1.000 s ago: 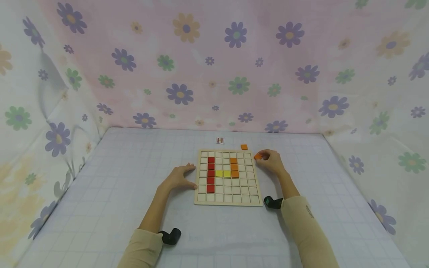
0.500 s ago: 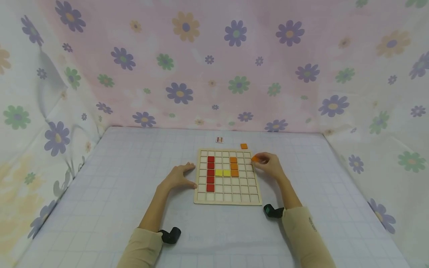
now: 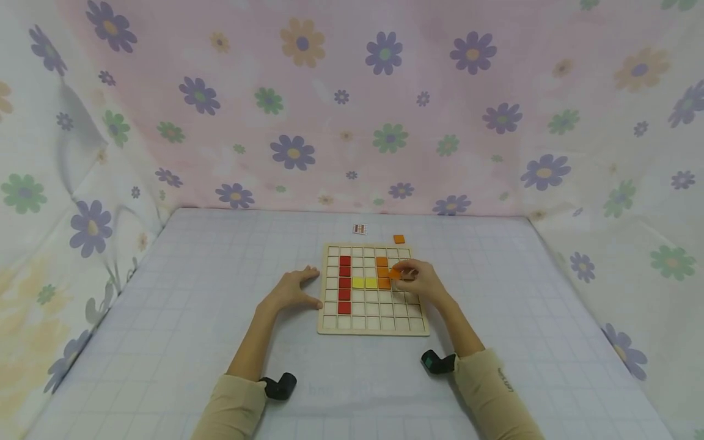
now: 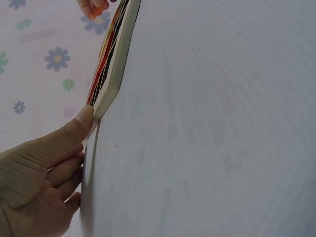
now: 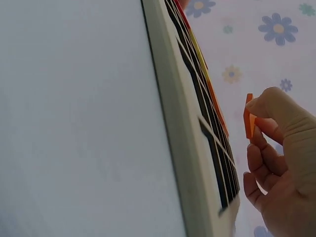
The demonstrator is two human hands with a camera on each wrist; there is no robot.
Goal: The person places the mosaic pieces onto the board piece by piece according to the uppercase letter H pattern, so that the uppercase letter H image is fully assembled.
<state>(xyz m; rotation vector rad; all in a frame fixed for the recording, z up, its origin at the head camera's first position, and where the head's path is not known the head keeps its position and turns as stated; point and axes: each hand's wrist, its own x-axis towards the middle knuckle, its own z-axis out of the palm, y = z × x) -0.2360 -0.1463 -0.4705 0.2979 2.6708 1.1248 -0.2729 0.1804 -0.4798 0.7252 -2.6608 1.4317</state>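
A square wooden grid board (image 3: 373,333) lies on the table. It bears a column of red tiles (image 3: 344,283), two yellow tiles (image 3: 365,283) side by side, and a short column of orange tiles (image 3: 382,261) to their right. My right hand (image 3: 422,282) pinches one more orange tile (image 5: 248,117) between thumb and fingers, over the right part of the board. At the board's left side is my left hand (image 3: 288,291), its thumb and fingers spread apart. In the left wrist view its thumb tip (image 4: 85,114) touches the board's edge.
One loose orange tile (image 3: 399,239) lies behind the board's far right edge. A small printed card (image 3: 360,229) is just beyond the board. Flowered cloth (image 3: 330,122) hangs at the back and both sides of the pale table (image 3: 220,256).
My right hand has carried the orange tile leftward from beside the board to over its squares, near the orange column. The left hand stays in place.
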